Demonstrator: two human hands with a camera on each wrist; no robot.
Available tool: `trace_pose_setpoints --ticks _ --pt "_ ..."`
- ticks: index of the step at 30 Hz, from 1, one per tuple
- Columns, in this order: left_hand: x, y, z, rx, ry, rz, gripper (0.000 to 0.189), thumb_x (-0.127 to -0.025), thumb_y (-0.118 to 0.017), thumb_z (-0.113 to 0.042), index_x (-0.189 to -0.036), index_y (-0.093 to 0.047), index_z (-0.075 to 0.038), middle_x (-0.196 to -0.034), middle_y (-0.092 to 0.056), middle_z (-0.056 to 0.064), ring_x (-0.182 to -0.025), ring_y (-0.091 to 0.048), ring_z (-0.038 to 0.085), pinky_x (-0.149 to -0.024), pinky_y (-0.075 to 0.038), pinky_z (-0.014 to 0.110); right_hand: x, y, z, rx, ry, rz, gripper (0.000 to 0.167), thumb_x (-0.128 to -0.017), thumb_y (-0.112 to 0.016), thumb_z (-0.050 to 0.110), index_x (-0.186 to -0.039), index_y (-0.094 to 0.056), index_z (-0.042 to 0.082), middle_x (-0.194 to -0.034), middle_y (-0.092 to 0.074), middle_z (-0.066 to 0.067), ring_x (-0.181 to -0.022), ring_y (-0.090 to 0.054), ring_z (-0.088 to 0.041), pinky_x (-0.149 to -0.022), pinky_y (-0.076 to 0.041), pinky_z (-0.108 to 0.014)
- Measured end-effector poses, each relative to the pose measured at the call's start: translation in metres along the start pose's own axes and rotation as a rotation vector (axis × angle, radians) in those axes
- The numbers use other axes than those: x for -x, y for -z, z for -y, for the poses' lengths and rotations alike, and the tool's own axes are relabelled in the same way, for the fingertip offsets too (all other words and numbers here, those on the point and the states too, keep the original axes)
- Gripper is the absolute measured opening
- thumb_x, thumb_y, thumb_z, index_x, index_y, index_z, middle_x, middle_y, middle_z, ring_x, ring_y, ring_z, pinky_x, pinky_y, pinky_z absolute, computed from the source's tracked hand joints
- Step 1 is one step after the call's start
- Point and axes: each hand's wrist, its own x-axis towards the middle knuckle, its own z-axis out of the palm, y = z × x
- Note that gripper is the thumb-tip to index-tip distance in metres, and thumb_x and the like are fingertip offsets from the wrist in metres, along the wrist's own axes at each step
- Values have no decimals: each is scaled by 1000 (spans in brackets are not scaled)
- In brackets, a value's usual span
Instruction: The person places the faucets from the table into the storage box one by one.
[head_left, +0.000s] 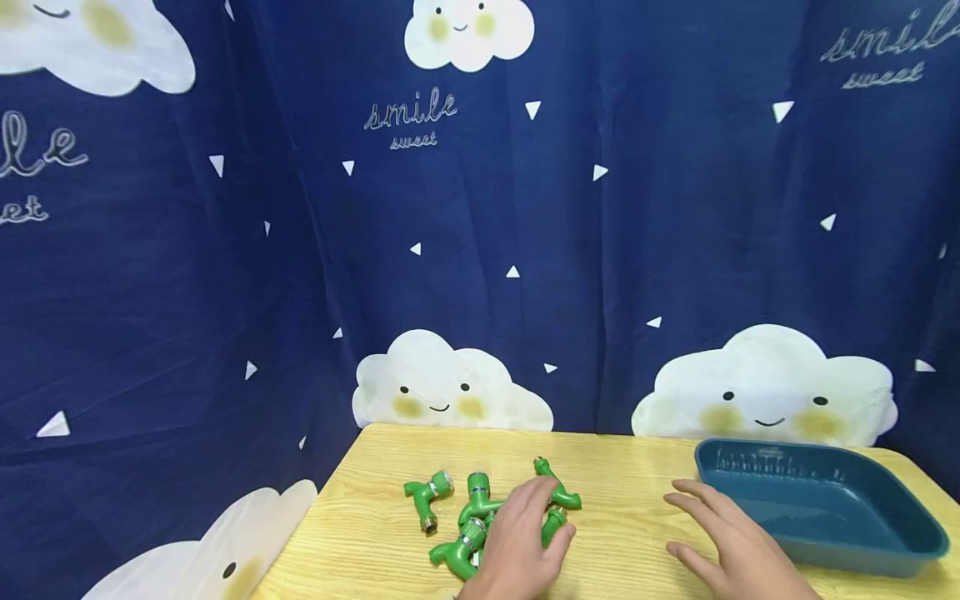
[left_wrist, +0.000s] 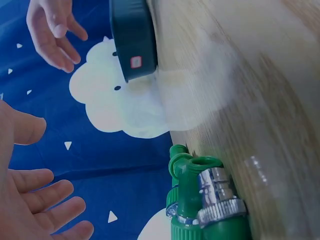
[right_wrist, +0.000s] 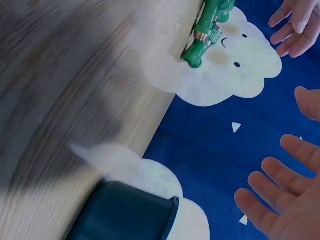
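Observation:
Several green taps with metal-coloured collars lie on the wooden table, left of its middle. One tap point(head_left: 431, 498) lies apart at the left, while others crowd together around a nearer tap point(head_left: 461, 550). My left hand point(head_left: 525, 537) hovers over the right side of this group and hides part of it; its fingers are relaxed and hold nothing. In the left wrist view, green taps point(left_wrist: 200, 200) stand out close below that hand. My right hand point(head_left: 731, 542), fingers spread and holding nothing, is beside the left edge of a dark teal tray point(head_left: 817, 542).
The teal tray stands at the right of the light wooden table point(head_left: 637, 500). A dark blue curtain point(head_left: 465, 200) with white clouds and triangles hangs right behind the table and along its left side.

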Motion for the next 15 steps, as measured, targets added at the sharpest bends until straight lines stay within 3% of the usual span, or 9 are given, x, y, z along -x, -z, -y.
trace_pose_setpoints --ticks 2,8,9,15 --pt "0 0 1 -17 -13 -11 48 -91 -68 -34 -132 -58 -12 -131 -64 3 -120 -62 19 -99 -53 37 2 2 -5 -7 -14 -2 51 -75 -85 41 -119 -68 20 -129 -63 -3 -113 -63 -26 -80 -56 -41" --pt "1 2 6 -53 -17 -36 51 -89 -69 -34 -133 -58 -12 -132 -64 1 -122 -62 19 -100 -52 37 1 15 -27 5 -24 -31 52 -75 -85 37 -119 -68 16 -127 -63 -6 -112 -60 -31 -85 -53 -49" --pt "1 3 7 -50 -8 -30 51 -89 -69 -34 -134 -58 -13 -133 -64 1 -123 -61 19 -100 -52 38 1 17 -31 4 -33 -24 52 -75 -85 36 -120 -68 15 -127 -63 -7 -112 -60 -32 -82 -51 -56" --pt "4 4 9 -43 27 -7 50 -90 -69 -35 -133 -58 -13 -134 -63 2 -124 -61 19 -100 -51 40 7 30 -60 -14 -83 -32 48 -78 -84 30 -119 -67 12 -124 -62 -14 -110 -58 -38 -78 -46 -56"
